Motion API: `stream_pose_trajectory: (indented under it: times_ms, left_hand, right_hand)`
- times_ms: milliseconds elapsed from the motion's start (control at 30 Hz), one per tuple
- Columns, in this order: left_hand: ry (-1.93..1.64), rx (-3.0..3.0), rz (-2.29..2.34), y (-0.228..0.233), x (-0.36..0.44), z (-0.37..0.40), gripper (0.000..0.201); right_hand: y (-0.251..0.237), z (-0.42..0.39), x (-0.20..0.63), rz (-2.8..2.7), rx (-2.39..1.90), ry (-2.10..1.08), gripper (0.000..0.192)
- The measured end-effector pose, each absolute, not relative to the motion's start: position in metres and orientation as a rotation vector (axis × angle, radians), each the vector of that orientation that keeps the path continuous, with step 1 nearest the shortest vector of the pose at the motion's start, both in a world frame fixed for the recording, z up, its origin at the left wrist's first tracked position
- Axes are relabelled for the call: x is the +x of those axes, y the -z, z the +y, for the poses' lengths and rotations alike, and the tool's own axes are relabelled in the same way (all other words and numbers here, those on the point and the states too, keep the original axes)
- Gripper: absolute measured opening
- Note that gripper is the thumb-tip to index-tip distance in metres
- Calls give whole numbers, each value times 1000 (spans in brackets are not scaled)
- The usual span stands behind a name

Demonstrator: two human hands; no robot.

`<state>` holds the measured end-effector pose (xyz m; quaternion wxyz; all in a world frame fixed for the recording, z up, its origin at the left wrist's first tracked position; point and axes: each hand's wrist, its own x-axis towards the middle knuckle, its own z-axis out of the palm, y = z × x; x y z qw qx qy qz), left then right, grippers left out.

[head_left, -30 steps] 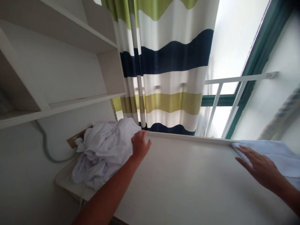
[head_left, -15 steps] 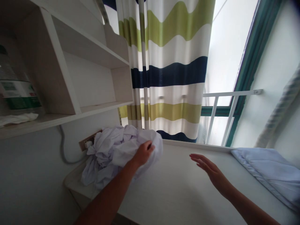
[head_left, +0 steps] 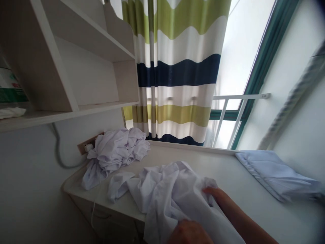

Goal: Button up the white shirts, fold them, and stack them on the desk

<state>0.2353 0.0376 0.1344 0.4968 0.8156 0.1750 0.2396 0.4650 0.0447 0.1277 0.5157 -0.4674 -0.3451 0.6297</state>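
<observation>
Holding the white garment at the near edge of the desk, you have your left hand low in the frame, bunched as a fist with its fingers closed into the cloth, though how much fabric sits inside that grip is hidden. Your right hand lies just beyond it on the right side of the garment, fingers together and tucked into a fold, so you seem to pinch the cloth rather than press it flat; the fingertips themselves are buried and you cannot tell more. The garment is rumpled, spread across the front of the desk with part of it spilling over the near edge and one loose flap reaching left. To do this well, keep each hand on a separate edge or seam, draw them apart until the cloth goes taut, and lift the overhanging part back onto the desk so its weight does not drag the rest off. Farther back on the left, a crumpled pile of white clothes sits against the wall beside a socket, apart from your piece; keep it that way. On the far right lies a folded pale blue cloth, well apart. Behind the desk hang the striped curtain and the window rail, with the shelf unit up to the left.
</observation>
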Motion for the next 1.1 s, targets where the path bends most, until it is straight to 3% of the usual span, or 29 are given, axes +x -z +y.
stream_pose_trajectory:
  times_ms: [100,233,333,433,600,767,967,1100]
  left_hand:
    - [-830,2086,673,-135,204,43,29]
    - [-1103,2018,1128,-128,174,59,19]
    - [-959,1967,1235,-120,170,62,42]
    - [-750,2007,1274,-112,178,49,58]
    - [-508,2269,1316,-100,190,19,18]
    - [-436,2418,1392,-92,190,1,7]
    - [-686,2445,1093,-104,218,-22,49]
    - [-801,2464,945,-115,259,-12,41]
  right_hand:
    - [-136,-9,479,-426,-1176,-1530,23]
    - [-122,-70,490,-283,-1278,-1432,31]
    - [-100,-105,489,-305,-1324,-1338,34]
    - [-81,-135,483,-330,-1305,-1346,50]
    - [-48,-175,467,-262,-1366,-1296,69]
    - [-33,-195,448,-216,-1305,-1293,69]
    - [-22,-186,445,-369,-1292,-1149,66]
    - [-13,-180,450,-508,-1414,-1064,64]
